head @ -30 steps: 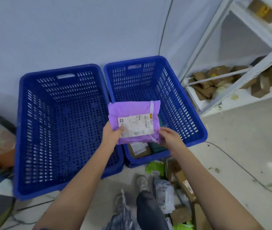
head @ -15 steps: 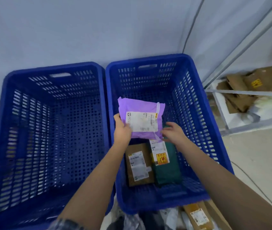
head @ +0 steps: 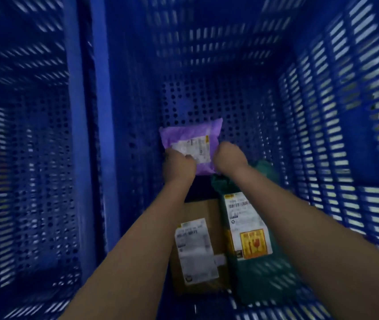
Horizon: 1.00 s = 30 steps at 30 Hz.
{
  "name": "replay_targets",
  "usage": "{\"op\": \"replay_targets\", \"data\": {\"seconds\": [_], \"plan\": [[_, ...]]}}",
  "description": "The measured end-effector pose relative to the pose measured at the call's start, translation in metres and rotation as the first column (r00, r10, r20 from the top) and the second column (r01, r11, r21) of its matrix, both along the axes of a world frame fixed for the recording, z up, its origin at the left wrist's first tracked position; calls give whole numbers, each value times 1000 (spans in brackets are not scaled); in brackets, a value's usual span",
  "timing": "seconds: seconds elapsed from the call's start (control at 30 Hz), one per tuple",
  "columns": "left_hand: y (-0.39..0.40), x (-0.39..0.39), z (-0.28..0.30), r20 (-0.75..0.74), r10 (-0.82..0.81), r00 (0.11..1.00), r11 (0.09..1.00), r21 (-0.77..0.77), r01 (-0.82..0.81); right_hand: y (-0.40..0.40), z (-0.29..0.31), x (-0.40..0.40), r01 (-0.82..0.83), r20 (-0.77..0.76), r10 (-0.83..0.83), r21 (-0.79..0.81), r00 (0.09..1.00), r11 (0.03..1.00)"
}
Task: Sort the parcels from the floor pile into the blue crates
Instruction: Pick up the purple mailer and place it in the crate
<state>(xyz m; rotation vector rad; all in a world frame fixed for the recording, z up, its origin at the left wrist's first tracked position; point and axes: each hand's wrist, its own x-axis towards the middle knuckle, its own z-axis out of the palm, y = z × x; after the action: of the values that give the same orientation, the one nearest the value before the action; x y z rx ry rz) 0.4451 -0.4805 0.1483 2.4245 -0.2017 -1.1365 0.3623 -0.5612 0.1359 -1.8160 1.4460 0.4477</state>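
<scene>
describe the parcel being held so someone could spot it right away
Look inside the right-hand blue crate, down at its perforated floor. Past the brown box and green parcel, both hands grip a purple parcel: the only purple one.

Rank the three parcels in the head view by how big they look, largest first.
1. Green parcel
2. Brown parcel, close to the green one
3. Purple parcel: it looks smallest, but lies farther away and partly hidden by hands, so unsure.
</scene>
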Motion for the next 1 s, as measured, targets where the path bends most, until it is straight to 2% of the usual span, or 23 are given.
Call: {"op": "replay_targets", "data": {"seconds": [0.07, 0.13, 0.23, 0.37, 0.43, 0.5, 0.57, 0.63, 0.7, 0.77, 0.87, 0.93, 1.0], "plan": [[5, -10, -18, -113, 73, 991, 995, 69, -66, 1, -19, 7, -100, -39, 101, 43, 994, 994], [14, -21, -27, -157, 47, 986, 989, 148, -23, 1, -30, 8, -161, -70, 169, 111, 983, 981], [28, -28, -32, -80, -184, 980, 940, 277, 200, -3, -36, 7, -189, -78, 205, 175, 976, 966], [28, -24, -30, 111, -422, 900, 881, 283, 379, -14, -33, 10, -200, 13, 205, 282, 979, 938], [27, -20, -30, 242, -557, 795, 817, 329, 473, -17, -34, 11, -267, -131, 291, 172, 948, 948], [25, -18, -32, 267, -666, 697, 738, 370, 564, -20, -35, 10, -348, -363, 325, 1, 873, 937], [25, -19, -35, 193, -668, 718, 729, 361, 581, -21, -34, 9, -418, -463, 329, -101, 823, 903], [26, -22, -34, 109, -580, 807, 792, 308, 527, -18, -29, 7, -405, -364, 322, -179, 874, 897], [25, -24, -30, 65, -422, 904, 889, 227, 399, -12, -18, 3, -309, -141, 277, -316, 950, 897], [22, -26, -22, 38, -218, 975, 967, 143, 210, -5, -2, -3, -161, 79, 207, -389, 975, 907], [22, -37, 1, 51, -61, 997, 998, 5, 60, 5, 26, -19, 61, 266, 20, -294, 964, 954], [28, -45, 22, 39, -21, 999, 994, -102, 25, 10, 49, -34, 132, 309, -55, -233, 950, 963], [38, -51, 43, 18, -3, 1000, 990, -140, 6, 16, 75, -52, 189, 357, -113, -185, 927, 964]]}}
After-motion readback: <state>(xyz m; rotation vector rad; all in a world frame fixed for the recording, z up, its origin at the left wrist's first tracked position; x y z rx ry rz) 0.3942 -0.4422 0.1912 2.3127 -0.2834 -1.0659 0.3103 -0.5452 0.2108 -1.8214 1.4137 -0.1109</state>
